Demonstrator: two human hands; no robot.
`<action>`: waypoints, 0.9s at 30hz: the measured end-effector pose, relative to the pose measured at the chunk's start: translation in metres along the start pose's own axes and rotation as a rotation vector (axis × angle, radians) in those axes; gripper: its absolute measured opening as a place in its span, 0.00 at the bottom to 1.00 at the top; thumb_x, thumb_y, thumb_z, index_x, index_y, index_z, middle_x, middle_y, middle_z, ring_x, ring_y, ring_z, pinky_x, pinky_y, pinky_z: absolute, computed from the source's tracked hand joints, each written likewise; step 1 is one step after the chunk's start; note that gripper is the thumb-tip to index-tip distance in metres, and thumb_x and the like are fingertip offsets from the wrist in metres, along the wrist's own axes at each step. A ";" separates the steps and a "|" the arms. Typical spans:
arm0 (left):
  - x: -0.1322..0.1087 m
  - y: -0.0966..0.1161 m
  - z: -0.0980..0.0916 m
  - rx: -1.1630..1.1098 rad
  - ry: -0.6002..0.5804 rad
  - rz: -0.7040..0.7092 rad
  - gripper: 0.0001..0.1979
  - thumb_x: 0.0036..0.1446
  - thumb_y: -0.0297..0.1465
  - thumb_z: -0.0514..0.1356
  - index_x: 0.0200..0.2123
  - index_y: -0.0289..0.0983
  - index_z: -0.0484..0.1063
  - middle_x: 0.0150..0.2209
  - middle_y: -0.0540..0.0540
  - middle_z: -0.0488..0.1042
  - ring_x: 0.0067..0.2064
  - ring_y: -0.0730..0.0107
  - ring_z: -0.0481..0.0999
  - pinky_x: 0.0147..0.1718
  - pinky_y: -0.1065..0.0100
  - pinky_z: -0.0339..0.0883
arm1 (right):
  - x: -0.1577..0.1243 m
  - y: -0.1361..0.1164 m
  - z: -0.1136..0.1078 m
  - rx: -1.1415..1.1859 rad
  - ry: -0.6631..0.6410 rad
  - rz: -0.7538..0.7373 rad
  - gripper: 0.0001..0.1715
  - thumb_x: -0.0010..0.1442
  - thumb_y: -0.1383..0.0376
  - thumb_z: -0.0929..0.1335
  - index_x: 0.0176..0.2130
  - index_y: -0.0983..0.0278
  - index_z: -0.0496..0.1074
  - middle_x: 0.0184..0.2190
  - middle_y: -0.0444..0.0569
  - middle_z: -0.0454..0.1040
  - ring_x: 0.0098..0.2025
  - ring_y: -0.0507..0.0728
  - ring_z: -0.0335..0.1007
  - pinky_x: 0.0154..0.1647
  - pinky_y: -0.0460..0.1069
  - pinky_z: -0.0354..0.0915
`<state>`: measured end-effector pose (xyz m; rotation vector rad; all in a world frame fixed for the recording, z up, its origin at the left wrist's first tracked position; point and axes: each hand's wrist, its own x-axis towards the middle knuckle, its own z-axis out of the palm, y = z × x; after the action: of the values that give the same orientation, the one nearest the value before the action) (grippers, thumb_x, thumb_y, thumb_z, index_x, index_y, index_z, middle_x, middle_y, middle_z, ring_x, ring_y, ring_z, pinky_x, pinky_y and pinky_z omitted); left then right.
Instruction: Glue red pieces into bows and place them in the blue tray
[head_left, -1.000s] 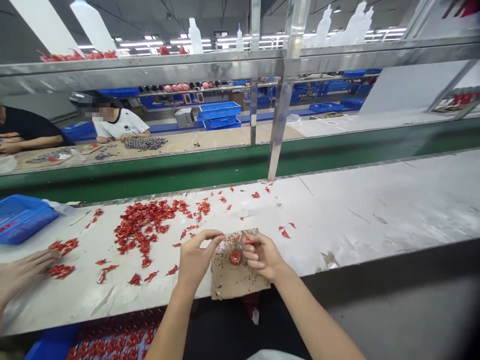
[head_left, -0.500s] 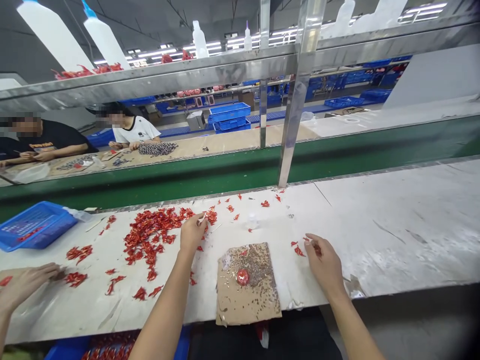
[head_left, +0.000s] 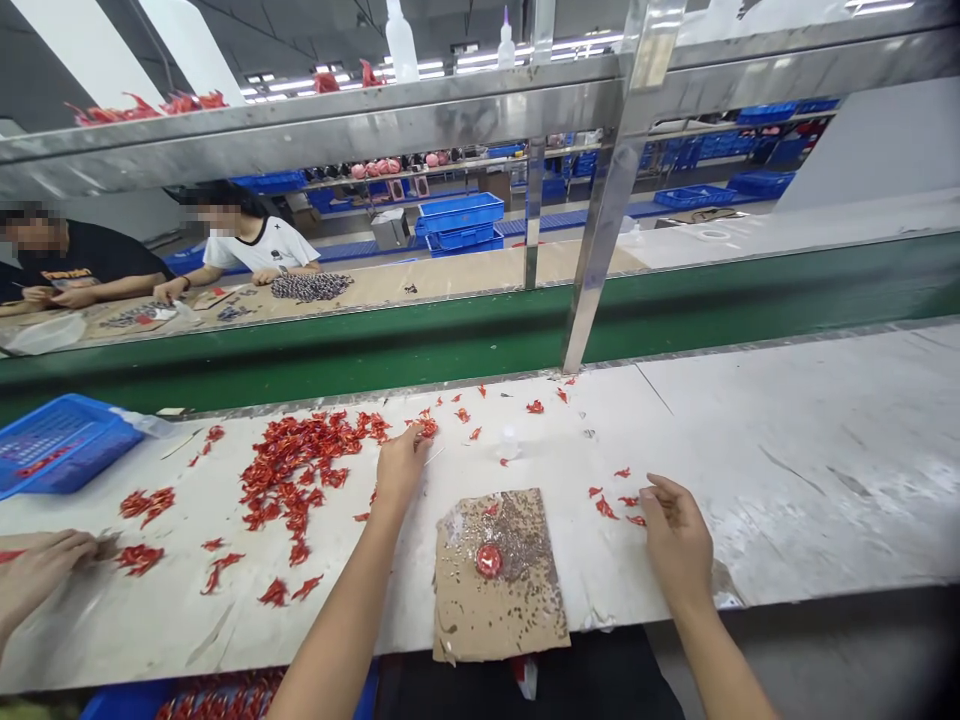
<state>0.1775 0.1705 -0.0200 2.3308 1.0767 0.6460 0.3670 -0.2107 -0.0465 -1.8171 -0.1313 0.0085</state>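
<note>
My left hand [head_left: 401, 468] reaches to the far side of the table, its bent fingers closed on the edge of a little cluster of small red petal-like pieces [head_left: 427, 427]. Over the table on the right, my right hand [head_left: 679, 535] is open, thumb and fingers apart. Several loose red pieces [head_left: 604, 507] lie just left of its fingertips. Between my forearms is a piece of cardboard [head_left: 502, 625] spotted with dried glue. A round, shiny red object [head_left: 489, 561] rests on it. The large pile of red pieces [head_left: 292, 460] spreads left of my left hand.
Another person's hand [head_left: 49, 570] is at the left edge near red clusters. A blue basket [head_left: 71, 440] stands at the back left. A metal post [head_left: 592, 270] and shelf rail [head_left: 300, 120] rise beyond the table. Two co-workers sit across the green strip [head_left: 420, 345].
My right hand has moved right and opened, and more red pieces now lie loose beside it. My left hand has shifted slightly right at the cluster. The view has tilted a little.
</note>
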 end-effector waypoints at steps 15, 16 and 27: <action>0.008 0.004 -0.013 -0.835 0.113 -0.394 0.19 0.48 0.39 0.67 0.41 0.35 0.72 0.37 0.41 0.79 0.37 0.64 0.81 0.38 0.62 0.76 | -0.001 0.000 -0.001 -0.041 -0.006 -0.005 0.21 0.64 0.52 0.70 0.52 0.59 0.75 0.38 0.46 0.76 0.42 0.59 0.74 0.47 0.55 0.68; 0.009 0.003 -0.012 -0.841 0.104 -0.414 0.18 0.47 0.37 0.66 0.41 0.35 0.71 0.36 0.41 0.79 0.35 0.65 0.80 0.35 0.63 0.76 | -0.001 -0.001 -0.001 -0.042 -0.009 -0.005 0.21 0.64 0.52 0.70 0.52 0.59 0.75 0.38 0.46 0.76 0.42 0.59 0.74 0.47 0.55 0.67; 0.011 0.005 -0.016 -0.558 -0.126 -0.209 0.12 0.48 0.36 0.62 0.35 0.37 0.77 0.27 0.47 0.72 0.27 0.67 0.69 0.29 0.64 0.66 | -0.002 -0.006 -0.002 -0.085 -0.027 0.019 0.20 0.63 0.52 0.69 0.49 0.60 0.78 0.37 0.47 0.79 0.40 0.60 0.76 0.44 0.54 0.68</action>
<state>0.1768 0.1804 -0.0024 1.7315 0.9214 0.6144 0.3650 -0.2112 -0.0400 -1.9032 -0.1350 0.0413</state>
